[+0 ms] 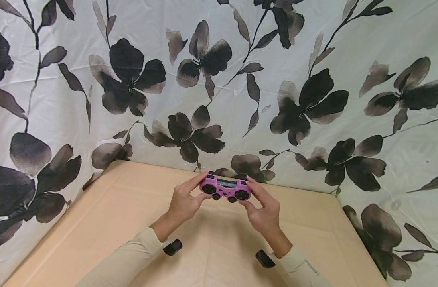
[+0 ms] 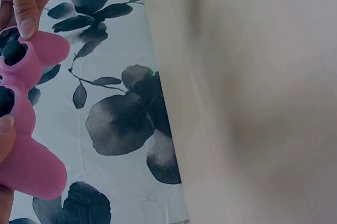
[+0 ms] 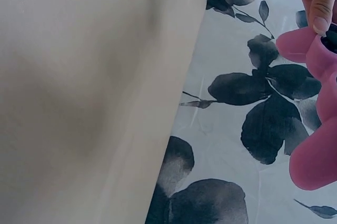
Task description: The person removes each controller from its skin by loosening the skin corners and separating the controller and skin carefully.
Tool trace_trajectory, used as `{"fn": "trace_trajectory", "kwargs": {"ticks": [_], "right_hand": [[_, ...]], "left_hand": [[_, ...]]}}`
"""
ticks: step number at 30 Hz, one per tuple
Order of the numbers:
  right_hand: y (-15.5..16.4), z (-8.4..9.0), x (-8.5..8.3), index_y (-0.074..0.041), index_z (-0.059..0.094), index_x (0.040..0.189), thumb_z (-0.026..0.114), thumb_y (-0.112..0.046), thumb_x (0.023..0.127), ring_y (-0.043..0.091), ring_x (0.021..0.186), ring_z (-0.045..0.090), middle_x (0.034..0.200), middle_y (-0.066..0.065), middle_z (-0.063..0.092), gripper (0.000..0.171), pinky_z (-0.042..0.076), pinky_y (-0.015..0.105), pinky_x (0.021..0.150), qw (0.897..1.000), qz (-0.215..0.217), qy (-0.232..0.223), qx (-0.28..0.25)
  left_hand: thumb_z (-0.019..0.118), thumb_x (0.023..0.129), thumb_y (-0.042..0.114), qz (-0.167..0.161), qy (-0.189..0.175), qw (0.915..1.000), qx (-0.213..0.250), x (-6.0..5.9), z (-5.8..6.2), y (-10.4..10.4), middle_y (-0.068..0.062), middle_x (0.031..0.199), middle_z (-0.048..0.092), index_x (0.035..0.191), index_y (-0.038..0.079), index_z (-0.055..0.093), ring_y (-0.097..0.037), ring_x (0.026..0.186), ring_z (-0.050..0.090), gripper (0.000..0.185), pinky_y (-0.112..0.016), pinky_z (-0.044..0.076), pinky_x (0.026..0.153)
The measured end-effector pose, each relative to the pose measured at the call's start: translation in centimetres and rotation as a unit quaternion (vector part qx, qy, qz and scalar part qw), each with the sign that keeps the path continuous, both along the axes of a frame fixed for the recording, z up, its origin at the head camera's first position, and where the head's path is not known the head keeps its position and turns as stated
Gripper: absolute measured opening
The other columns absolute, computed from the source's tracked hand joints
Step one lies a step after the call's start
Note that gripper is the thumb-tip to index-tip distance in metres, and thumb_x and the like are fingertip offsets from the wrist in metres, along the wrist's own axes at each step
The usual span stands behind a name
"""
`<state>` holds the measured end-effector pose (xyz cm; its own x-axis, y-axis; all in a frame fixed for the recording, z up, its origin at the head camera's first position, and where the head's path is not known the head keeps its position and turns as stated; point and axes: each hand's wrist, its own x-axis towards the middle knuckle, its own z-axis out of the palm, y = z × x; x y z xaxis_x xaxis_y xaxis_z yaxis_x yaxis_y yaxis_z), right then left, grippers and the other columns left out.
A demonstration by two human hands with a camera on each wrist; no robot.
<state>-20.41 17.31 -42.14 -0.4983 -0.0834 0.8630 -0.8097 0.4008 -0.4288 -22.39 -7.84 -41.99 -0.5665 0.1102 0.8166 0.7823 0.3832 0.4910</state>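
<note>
A pink game controller (image 1: 226, 188) with black sticks and buttons is held up over the far part of a beige table (image 1: 107, 223). My left hand (image 1: 186, 199) grips its left end and my right hand (image 1: 263, 209) grips its right end, thumbs reaching onto its face. In the left wrist view the pink controller (image 2: 31, 161) fills the left edge, with a thumb (image 2: 23, 11) pressed on its top. The right wrist view shows one pink grip (image 3: 316, 150) at the right edge under a fingertip (image 3: 320, 21).
A white cloth with black flowers (image 1: 312, 99) hangs behind the table and drapes down both sides. Cream sleeves (image 1: 133, 255) cover both forearms, each with a small black wrist camera (image 1: 172, 246).
</note>
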Motion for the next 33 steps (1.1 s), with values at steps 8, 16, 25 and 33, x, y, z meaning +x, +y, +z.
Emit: {"fn": "trace_trajectory", "kwargs": {"ticks": [8,16,25,33], "right_hand": [[-0.2,0.7,0.5,0.005,0.070,0.126,0.088,0.022,0.060,0.008,0.129,0.066,0.135,0.026,0.068,0.071,0.052,0.016,0.097,0.999,-0.001,-0.023,0.039],[-0.1,1.2,0.4,0.001,0.072,0.127,0.089,0.022,0.060,0.031,0.119,0.072,0.130,0.028,0.070,0.072,0.053,0.016,0.096,0.998,-0.013,-0.025,0.052],[0.0,1.0,0.4,0.003,0.071,0.126,0.087,0.022,0.063,0.004,0.126,0.066,0.135,0.021,0.070,0.068,0.052,0.015,0.098,0.999,0.003,-0.030,0.038],[0.0,1.0,0.5,0.003,0.072,0.124,0.087,0.022,0.062,-0.003,0.128,0.062,0.130,0.028,0.070,0.067,0.052,0.015,0.098,0.999,-0.002,-0.010,0.046]], "left_hand": [[0.095,0.064,-0.004,0.017,0.012,0.9996,-0.019,0.2,0.1,-0.3,-0.017,0.123,0.077,0.129,0.001,0.071,-0.031,0.111,0.076,0.070,-0.022,0.051,0.103],[0.095,0.064,-0.004,0.011,0.025,0.9994,-0.019,0.2,0.3,-0.2,-0.017,0.125,0.076,0.128,0.001,0.071,-0.032,0.112,0.075,0.069,-0.025,0.052,0.104],[0.095,0.064,-0.004,0.010,0.037,0.9988,-0.031,0.1,0.4,-0.3,-0.017,0.126,0.075,0.129,0.000,0.070,-0.032,0.113,0.075,0.069,-0.030,0.053,0.103],[0.095,0.065,-0.005,0.008,0.040,0.9985,-0.035,0.4,0.4,-0.4,-0.018,0.127,0.075,0.129,0.000,0.070,-0.032,0.112,0.075,0.069,-0.029,0.053,0.103]]}}
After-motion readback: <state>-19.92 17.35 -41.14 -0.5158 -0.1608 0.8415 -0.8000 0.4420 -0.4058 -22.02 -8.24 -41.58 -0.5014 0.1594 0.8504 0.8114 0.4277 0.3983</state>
